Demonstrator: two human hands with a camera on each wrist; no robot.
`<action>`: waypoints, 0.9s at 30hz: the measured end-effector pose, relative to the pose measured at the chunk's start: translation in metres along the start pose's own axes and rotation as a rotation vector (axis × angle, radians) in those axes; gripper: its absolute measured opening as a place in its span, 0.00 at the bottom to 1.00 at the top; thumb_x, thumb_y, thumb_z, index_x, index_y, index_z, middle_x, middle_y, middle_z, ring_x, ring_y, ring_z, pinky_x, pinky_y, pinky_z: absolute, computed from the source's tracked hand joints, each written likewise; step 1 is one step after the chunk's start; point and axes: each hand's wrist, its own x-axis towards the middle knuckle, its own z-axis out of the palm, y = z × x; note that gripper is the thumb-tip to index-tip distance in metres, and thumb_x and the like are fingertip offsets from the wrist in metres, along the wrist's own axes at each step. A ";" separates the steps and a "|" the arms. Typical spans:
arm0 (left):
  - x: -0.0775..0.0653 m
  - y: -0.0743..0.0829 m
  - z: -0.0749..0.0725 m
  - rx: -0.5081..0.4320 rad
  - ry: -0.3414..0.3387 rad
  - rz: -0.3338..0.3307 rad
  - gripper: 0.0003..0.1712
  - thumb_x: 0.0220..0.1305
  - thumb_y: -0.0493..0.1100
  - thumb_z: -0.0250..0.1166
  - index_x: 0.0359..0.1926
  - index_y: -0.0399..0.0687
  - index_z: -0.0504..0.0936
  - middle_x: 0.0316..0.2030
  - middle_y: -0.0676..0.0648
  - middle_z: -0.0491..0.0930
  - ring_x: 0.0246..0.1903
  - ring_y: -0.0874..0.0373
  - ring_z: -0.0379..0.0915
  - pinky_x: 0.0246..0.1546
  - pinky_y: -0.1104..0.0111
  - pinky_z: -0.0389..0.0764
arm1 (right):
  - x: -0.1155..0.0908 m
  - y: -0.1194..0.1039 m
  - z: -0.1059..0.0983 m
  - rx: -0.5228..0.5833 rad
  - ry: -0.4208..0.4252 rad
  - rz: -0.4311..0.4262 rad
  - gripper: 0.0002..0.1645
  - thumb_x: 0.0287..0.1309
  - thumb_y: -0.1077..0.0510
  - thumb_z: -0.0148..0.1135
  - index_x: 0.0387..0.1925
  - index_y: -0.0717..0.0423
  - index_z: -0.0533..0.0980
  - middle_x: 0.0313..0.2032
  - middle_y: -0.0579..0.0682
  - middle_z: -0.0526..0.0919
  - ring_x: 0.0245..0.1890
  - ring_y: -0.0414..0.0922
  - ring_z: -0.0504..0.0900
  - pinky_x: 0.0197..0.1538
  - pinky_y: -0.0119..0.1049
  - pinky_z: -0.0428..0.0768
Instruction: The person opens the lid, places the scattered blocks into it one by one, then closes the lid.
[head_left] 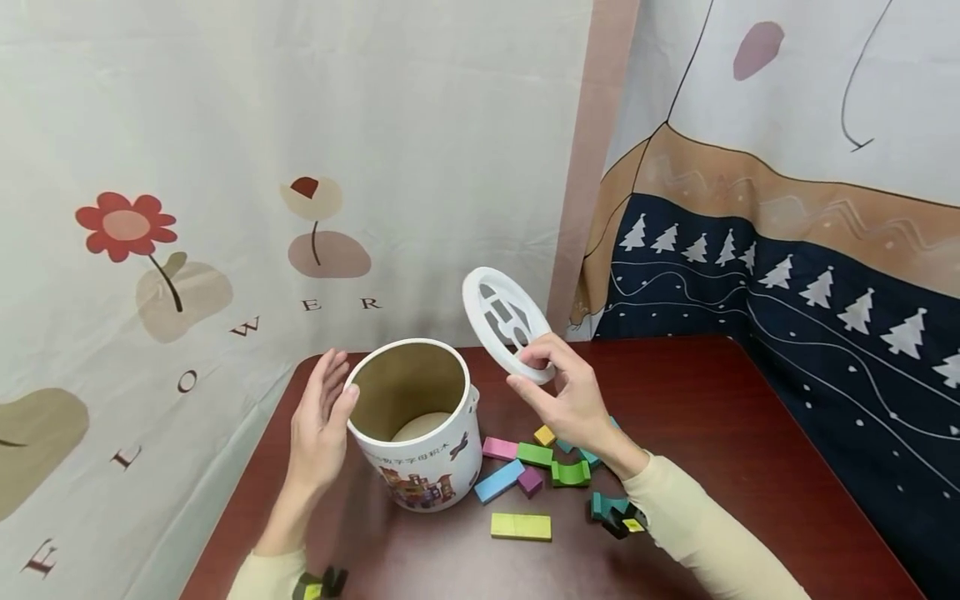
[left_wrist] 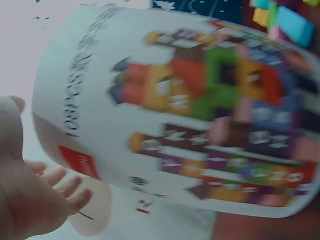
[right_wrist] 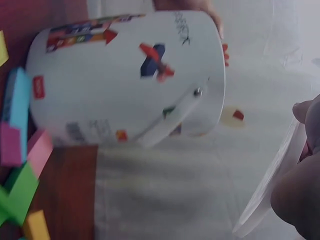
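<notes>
A white bucket (head_left: pixel 442 471) with printed block pictures stands upright on the table, its top uncovered and its visible inside bare. My left hand (head_left: pixel 321 425) is at the bucket's left rim, fingers fairly straight and thumb near the edge; whether it touches is hard to tell. Up and to the right of the bucket, my right hand (head_left: pixel 566 396) pinches a white round lid (head_left: pixel 480 308) with shaped cut-outs, held tilted in the air. The right wrist view shows the lid (right_wrist: pixel 272 185) edge-on between thumb and fingers, and the bucket's handle (right_wrist: pixel 167 120) hanging down its side.
Several coloured blocks lie right of the bucket: a blue one (head_left: pixel 499 482), a yellow-green one (head_left: pixel 521 526), a green arch (head_left: pixel 572 473) and a pink one (head_left: pixel 500 448). A printed curtain (head_left: pixel 450 167) hangs behind the dark red table (head_left: pixel 675 392).
</notes>
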 end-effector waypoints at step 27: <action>0.086 -0.008 0.014 0.096 -0.432 -0.215 0.21 0.81 0.43 0.50 0.63 0.39 0.82 0.58 0.38 0.81 0.52 0.45 0.78 0.52 0.51 0.76 | -0.070 0.061 -0.116 -0.370 0.106 0.161 0.17 0.51 0.74 0.74 0.43 0.63 0.82 0.40 0.52 0.79 0.37 0.44 0.73 0.36 0.23 0.74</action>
